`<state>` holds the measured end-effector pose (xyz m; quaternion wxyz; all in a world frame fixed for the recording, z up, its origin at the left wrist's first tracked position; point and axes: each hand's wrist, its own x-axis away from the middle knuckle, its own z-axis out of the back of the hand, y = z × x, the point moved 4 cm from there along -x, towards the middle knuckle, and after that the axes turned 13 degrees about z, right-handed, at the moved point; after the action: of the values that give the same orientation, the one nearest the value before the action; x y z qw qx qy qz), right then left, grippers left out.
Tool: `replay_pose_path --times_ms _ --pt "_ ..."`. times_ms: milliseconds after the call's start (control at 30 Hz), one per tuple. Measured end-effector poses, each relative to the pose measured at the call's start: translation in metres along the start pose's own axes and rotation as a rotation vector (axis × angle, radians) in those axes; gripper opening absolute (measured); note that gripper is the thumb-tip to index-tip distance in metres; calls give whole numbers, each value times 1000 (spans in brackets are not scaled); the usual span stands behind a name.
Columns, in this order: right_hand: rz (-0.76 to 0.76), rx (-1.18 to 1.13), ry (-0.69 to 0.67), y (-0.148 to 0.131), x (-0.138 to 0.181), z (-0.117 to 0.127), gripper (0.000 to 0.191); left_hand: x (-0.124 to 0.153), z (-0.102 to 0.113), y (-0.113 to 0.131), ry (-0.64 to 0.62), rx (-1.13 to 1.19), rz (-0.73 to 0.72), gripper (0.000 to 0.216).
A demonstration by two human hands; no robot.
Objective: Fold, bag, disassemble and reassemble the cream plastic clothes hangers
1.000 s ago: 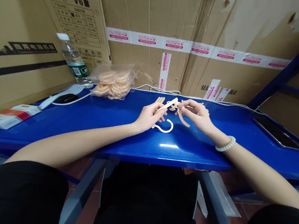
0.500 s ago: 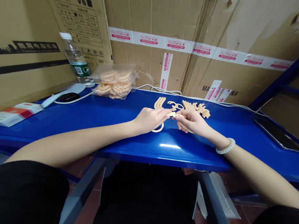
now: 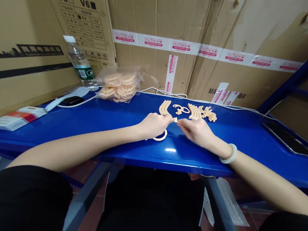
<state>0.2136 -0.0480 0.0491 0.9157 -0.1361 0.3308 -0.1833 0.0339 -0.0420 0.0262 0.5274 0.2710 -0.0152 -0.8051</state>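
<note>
My left hand [image 3: 155,125] is closed, its fingertips pinching a small pale wooden piece [image 3: 174,120]. From the other side my right hand [image 3: 197,131] is closed too and grips the same piece or one joined to it; the fingers hide most of it. Under my left hand a pale ring-shaped piece [image 3: 160,138] lies partly covered on the blue table. Just beyond the hands sit several curved wooden strips [image 3: 164,107], a small hooked and ringed cluster [image 3: 180,109], a row of slanted strips [image 3: 194,111] and a pile of small flower-like pieces [image 3: 210,114].
At the back left stand a clear bag of wooden pieces [image 3: 120,84] and a water bottle [image 3: 80,65]. A red-and-white box [image 3: 17,117], a white-handled brush-like object [image 3: 67,96] and a black mouse [image 3: 73,101] lie left. A dark phone or tablet [image 3: 288,138] lies right. Cardboard walls the blue table [image 3: 130,151].
My right hand has turned over, its back now facing up, and its fingers have closed. My left fingers have curled tighter. More of the ring-shaped piece shows under the left hand.
</note>
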Motion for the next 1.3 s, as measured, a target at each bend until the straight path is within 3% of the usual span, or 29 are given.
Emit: replay_pose_path --times_ms 100,233,333,467,633,767,1000,1067,1133,1300 --pt "76 72 28 -5 -1 0 40 -1 4 -1 13 86 71 15" --pt "-101 -162 117 9 -4 14 42 -3 7 -4 30 260 128 27" --pt "-165 -115 269 28 -5 47 43 -6 2 -8 -41 485 226 33" --pt "-96 219 372 58 2 98 33 -9 -11 -16 -202 850 473 31" --pt "-44 574 146 102 16 121 19 -11 -13 -19 -266 1145 661 20" --pt "-85 605 -103 127 22 113 20 -10 -10 -21 -249 1235 752 14" --pt "-162 636 -298 146 28 116 30 -10 -8 -22 -194 1308 784 9" --pt "-180 652 -339 145 28 114 32 -9 -5 -20 -182 1320 814 6" --pt "-140 669 -294 130 24 107 34 -8 -1 -17 -161 1323 834 6" --pt "223 583 89 40 2 66 47 -8 6 -12 -91 1331 829 11"
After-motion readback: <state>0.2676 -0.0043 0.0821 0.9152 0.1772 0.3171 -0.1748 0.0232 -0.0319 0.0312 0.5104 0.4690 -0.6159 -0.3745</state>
